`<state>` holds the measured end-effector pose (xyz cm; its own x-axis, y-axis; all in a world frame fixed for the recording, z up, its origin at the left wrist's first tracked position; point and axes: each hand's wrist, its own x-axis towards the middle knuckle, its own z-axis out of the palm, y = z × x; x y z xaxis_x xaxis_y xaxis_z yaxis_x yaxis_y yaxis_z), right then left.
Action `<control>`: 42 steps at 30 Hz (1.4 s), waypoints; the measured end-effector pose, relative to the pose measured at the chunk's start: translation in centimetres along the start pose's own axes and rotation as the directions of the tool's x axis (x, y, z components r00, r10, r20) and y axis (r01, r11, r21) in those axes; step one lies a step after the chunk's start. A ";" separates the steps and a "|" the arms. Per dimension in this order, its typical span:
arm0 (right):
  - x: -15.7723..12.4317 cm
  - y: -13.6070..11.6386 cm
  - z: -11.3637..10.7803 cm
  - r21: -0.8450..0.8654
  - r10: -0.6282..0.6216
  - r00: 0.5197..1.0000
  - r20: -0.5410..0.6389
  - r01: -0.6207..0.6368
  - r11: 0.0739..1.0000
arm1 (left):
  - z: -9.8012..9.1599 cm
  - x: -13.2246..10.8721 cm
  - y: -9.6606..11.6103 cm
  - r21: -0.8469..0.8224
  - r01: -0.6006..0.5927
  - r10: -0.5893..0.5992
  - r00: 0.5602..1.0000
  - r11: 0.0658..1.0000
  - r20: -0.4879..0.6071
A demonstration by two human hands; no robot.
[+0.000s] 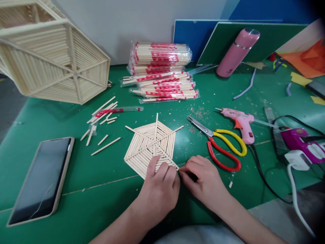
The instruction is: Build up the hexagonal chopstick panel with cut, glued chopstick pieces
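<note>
A hexagonal panel of wooden chopsticks (pixel 139 142) lies flat on the green table, its rows crossed by spokes that stick out past the edge at several corners. Across its near side rests my left hand (pixel 161 184), fingers curled down onto the sticks and covering that edge. My right hand (pixel 203 178) pinches at the panel's near right corner, where a spoke ends; anything small between those fingertips is hidden. Just beyond the right hand lie scissors (pixel 212 134) with one red and one yellow handle, blades closed.
Cut stick pieces (pixel 106 146) and a phone (pixel 40 181) lie at left. Behind are wrapped chopsticks (pixel 162 57) and a large chopstick structure (pixel 54 64). A pink glue gun (pixel 240 122), a purple power strip (pixel 302 142) with cords, and a pink bottle (pixel 237 52) are at right.
</note>
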<state>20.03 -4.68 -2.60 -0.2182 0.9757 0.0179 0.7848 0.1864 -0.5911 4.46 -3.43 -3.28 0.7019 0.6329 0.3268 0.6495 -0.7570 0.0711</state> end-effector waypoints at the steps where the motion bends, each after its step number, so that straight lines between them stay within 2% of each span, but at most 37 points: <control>1: 0.0 0.0 0.0 0.004 0.000 1.000 0.002 0.000 1.000 | 0.0 0.0 0.0 -0.001 -0.004 0.004 1.000 1.000 -0.001; 7: 0.1 -0.1 0.0 0.023 0.013 1.000 0.011 -0.013 1.000 | 0.0 -0.1 0.0 -0.010 -0.009 0.009 1.000 1.000 0.003; 15: 0.2 -0.1 0.0 0.010 0.006 1.000 0.009 -0.006 1.000 | 0.1 -0.1 0.0 -0.041 0.012 -0.014 0.999 0.999 -0.053; 31: -0.1 -0.1 0.2 0.035 0.015 1.000 -0.003 -0.015 0.999 | 0.1 0.1 0.1 -0.083 0.047 -0.050 0.998 0.995 -0.035; 37: -0.2 0.2 0.5 0.003 0.003 1.000 -0.006 -0.003 1.000 | 0.3 -0.6 0.1 -0.132 0.076 -0.075 0.997 0.988 0.013; 40: -0.2 0.3 0.6 0.011 -0.005 1.000 -0.020 0.006 1.000 | 0.1 -1.5 -0.3 -0.185 0.106 -0.116 0.992 0.977 -0.042; 42: -0.2 0.3 0.6 0.020 -0.009 0.999 -0.031 0.010 1.000 | -0.5 -2.0 -0.9 -0.198 0.160 -0.184 0.977 0.967 -0.108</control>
<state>20.00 -4.88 -3.27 -0.2071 0.9771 0.0484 0.7711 0.1935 -0.6066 2.35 -4.12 -3.57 0.5349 0.7399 0.4080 0.6823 -0.6631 0.3078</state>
